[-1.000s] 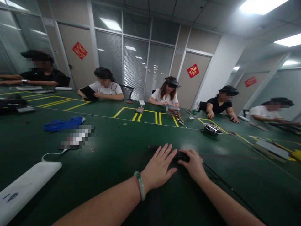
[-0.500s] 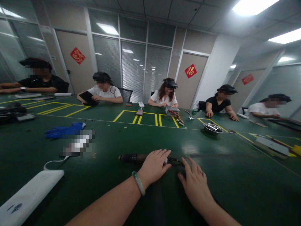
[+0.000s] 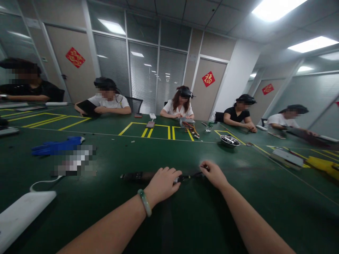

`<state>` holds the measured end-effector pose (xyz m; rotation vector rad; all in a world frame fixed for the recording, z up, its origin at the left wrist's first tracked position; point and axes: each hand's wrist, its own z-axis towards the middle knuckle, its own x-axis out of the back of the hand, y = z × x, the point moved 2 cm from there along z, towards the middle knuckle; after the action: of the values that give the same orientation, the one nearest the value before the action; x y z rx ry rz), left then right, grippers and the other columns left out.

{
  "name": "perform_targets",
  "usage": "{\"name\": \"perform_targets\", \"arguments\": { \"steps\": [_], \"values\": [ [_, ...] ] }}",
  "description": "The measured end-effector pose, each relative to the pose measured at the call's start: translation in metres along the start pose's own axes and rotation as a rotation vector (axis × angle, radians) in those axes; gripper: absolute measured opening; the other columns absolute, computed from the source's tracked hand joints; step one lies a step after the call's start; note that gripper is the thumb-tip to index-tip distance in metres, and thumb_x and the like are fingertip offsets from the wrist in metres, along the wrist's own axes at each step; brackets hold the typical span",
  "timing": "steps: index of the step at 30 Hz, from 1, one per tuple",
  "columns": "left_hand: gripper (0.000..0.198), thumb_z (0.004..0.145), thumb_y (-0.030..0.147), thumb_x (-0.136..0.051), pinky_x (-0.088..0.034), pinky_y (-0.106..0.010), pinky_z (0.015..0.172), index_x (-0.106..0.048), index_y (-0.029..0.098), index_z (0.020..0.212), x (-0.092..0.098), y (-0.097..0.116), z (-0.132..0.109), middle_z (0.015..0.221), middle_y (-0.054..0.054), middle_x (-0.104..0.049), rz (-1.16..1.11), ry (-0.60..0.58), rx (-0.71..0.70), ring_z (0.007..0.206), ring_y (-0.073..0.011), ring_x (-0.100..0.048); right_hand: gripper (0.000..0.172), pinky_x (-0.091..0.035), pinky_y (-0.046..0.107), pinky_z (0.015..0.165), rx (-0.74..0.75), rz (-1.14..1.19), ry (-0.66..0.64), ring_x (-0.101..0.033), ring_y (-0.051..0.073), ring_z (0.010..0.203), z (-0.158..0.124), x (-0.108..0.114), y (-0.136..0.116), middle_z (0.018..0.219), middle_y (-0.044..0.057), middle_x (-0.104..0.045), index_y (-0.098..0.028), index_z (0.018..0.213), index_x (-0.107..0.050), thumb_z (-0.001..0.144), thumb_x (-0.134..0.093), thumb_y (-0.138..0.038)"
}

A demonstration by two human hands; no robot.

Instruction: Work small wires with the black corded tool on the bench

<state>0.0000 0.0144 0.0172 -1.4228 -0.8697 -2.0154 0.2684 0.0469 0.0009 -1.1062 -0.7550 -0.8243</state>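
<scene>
A dark rod-shaped corded tool (image 3: 139, 176), which looks like an electric screwdriver, lies on its side on the green table with its narrow metal tip to the left. My left hand (image 3: 163, 183), with a green and white bangle at the wrist, is wrapped over its rear part and hides it. From that end a black cord (image 3: 194, 175) runs right to my right hand (image 3: 212, 173). The fingers of that hand pinch the cord just above the tabletop. Beyond the hand I cannot follow the cord.
On the left lie a blue glove (image 3: 57, 145), a blurred-out device (image 3: 75, 160) and a white power bank (image 3: 26, 215) joined by a white cable. A metal bowl (image 3: 230, 141) and a water bottle (image 3: 210, 122) stand farther off. Several people sit along the far side.
My right hand has gone from spread fingers beside the cord to a pinch on it, a little farther forward. My left hand stays on the tool. The view has turned slightly right.
</scene>
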Motion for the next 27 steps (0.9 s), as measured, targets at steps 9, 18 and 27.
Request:
{"name": "perform_targets", "arguments": {
  "steps": [9, 18, 27],
  "values": [
    [0.022, 0.085, 0.035, -0.056, -0.042, -0.036, 0.082, -0.058, 0.022, 0.102, -0.002, 0.007, 0.002, 0.102, -0.004, -0.06, 0.049, 0.068, 0.014, 0.094, -0.0218, -0.054, 0.021, -0.041, 0.028, 0.078, 0.166, -0.017, -0.224, -0.054, 0.014, 0.085, -0.027, 0.002, -0.025, 0.101, 0.002, -0.055, -0.022, 0.089, -0.058, 0.09, -0.046, -0.039],
    [0.014, 0.088, 0.025, -0.052, -0.043, -0.032, 0.077, -0.055, 0.021, 0.101, -0.014, 0.012, 0.009, 0.101, -0.003, -0.06, 0.07, 0.045, 0.022, 0.09, -0.0192, -0.055, 0.025, -0.032, 0.041, 0.093, 0.189, -0.176, -0.248, -0.049, 0.021, 0.101, -0.025, 0.005, -0.043, 0.106, 0.004, -0.057, -0.025, 0.086, -0.067, 0.092, -0.048, -0.04],
    [0.008, 0.084, 0.025, -0.056, -0.041, -0.03, 0.07, -0.054, 0.023, 0.091, -0.004, 0.012, 0.0, 0.09, 0.0, -0.059, 0.07, 0.018, -0.048, 0.082, -0.0177, -0.055, 0.014, -0.04, 0.028, 0.073, 0.127, -0.058, -0.142, -0.057, 0.015, 0.08, -0.042, -0.012, -0.078, 0.091, 0.001, -0.062, -0.025, 0.087, -0.068, 0.088, -0.055, -0.031]
  ]
}}
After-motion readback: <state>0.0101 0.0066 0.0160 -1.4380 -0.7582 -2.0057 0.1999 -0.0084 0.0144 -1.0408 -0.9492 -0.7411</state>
